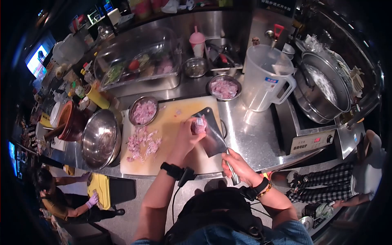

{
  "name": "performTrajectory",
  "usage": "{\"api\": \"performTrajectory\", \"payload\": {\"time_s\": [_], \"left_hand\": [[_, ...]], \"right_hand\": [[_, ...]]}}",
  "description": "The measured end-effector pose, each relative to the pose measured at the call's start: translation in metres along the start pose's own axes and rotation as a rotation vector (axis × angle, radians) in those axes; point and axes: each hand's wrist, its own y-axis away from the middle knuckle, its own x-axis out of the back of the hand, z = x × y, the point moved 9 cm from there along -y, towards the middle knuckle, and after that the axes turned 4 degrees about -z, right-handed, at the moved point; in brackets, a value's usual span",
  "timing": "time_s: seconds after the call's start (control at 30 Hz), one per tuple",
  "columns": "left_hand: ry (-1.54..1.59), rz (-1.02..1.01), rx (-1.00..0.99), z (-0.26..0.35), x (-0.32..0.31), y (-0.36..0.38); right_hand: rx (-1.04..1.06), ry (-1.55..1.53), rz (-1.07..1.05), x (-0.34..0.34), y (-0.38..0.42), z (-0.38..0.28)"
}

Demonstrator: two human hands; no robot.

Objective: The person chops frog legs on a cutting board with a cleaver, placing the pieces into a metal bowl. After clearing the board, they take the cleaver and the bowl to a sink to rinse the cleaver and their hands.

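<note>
My right hand (240, 165) grips the metal handle of a broad cleaver (214, 141), whose dark blade lies flat over the right part of the cutting board (179, 157). Fingers of my left hand (190, 136) are closed round a pinkish-purple and white piece that looks like red onion (199, 125), right over the blade. Thin pink-white slices (141, 145) are spread on the left of the board. A small metal bowl of chopped pink pieces (143, 111) rests at the board's upper left corner. Another such bowl (224, 87) stands behind the board.
A large steel bowl (101, 139) sits left of the board. A clear lidded bin (139, 61) stands behind, a plastic jug (267, 77) and steamer pot (322, 87) to the right. One person (61, 196) is at lower left, another in checked trousers (326, 179) at right.
</note>
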Motion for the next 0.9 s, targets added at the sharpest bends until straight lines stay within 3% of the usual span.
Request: {"api": "performTrajectory", "payload": {"time_s": [0.1,0.13,0.27,0.37,0.47,0.53,0.67,0.83,0.9], "left_hand": [[0.155,-0.055,0.056,0.0,-0.025,-0.062],[0.433,-0.157,0.047,0.005,-0.04,-0.082],[0.398,-0.232,0.117,0.003,-0.073,-0.147],[0.642,-0.167,0.246,-0.013,-0.095,-0.183],[0.62,-0.334,0.255,-0.046,-0.128,-0.213],[0.537,-0.406,0.331,-0.048,-0.131,-0.211],[0.629,-0.339,0.299,-0.042,-0.099,-0.193],[0.419,-0.162,0.214,-0.026,-0.005,-0.115],[0.003,-0.118,0.249,-0.027,0.031,-0.065]], "right_hand": [[0.118,0.031,0.037,0.02,-0.005,-0.038],[0.149,0.037,0.048,0.025,-0.006,-0.052],[0.211,0.099,0.153,0.052,-0.018,-0.097],[0.287,0.219,0.253,0.073,-0.028,-0.121],[0.353,0.39,0.354,0.088,-0.025,-0.129],[0.357,0.383,0.378,0.092,-0.011,-0.126],[0.35,0.331,0.381,0.108,0.011,-0.107],[0.237,0.252,0.213,0.102,0.018,-0.085],[0.139,0.145,0.115,0.087,0.01,-0.071]]}}
